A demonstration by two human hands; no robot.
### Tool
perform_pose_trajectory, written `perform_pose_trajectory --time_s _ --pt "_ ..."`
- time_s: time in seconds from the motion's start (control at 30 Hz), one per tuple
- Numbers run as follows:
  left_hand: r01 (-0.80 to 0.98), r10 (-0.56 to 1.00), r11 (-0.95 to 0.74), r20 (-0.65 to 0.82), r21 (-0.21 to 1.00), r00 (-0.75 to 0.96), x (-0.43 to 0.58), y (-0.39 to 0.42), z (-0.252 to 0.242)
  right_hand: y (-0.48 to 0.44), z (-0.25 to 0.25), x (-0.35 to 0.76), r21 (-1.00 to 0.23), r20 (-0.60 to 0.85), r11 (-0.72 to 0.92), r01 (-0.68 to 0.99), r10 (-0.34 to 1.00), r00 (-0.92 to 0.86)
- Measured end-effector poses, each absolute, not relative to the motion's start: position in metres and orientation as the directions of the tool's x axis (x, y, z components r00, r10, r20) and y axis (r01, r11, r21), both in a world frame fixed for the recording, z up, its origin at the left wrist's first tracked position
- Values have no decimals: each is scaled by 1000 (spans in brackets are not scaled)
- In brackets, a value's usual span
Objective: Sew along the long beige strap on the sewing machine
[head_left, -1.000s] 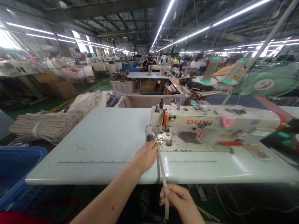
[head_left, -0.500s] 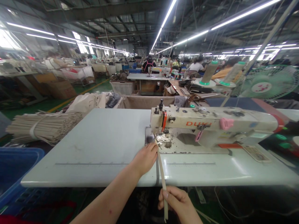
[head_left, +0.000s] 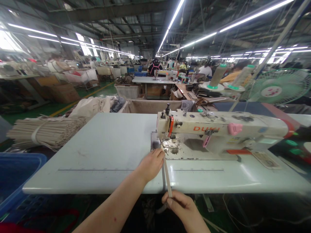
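A narrow beige fabric strip (head_left: 167, 176) runs from the needle area of the sewing machine (head_left: 218, 124) down over the table's front edge. My left hand (head_left: 152, 164) is closed on the strip's upper part, just in front of the presser foot, its fingertips partly hidden. Below the table edge, my right hand (head_left: 181, 205) pinches the strip's lower part between thumb and fingers, and the loose end curls away to the left under it. The strip is held fairly straight between both hands.
The white sewing table (head_left: 97, 145) carries a printed ruler line. At left lie a tied bundle of beige strips (head_left: 48, 131) and a blue basket (head_left: 21, 181). Thread cones (head_left: 217, 77) and a green fan (head_left: 277, 89) stand behind the machine. Several people work farther off.
My right hand has shifted slightly left, and the strip's lower end, which hung straight down before, now bends left beneath the fingers. My left hand stays in place.
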State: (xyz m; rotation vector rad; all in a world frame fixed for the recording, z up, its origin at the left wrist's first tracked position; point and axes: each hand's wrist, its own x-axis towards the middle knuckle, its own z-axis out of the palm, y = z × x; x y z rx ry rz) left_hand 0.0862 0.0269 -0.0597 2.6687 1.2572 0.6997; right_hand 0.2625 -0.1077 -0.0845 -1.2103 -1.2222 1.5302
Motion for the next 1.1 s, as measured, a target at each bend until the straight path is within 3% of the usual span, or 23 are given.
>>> perform_pose_trajectory --time_s 0.17,0.4,1.1 --pt "688 740 -664 390 293 548 85 27 -62 -109 -71 256 -903 -350 -390 -181 911 -217" --pt "687 739 -665 390 293 549 85 27 -58 -119 -46 254 -906 -343 -377 -193 920 -187" --pt "681 744 -663 375 311 554 84 27 -60 -121 -46 255 -906 -355 -387 -173 915 -193"
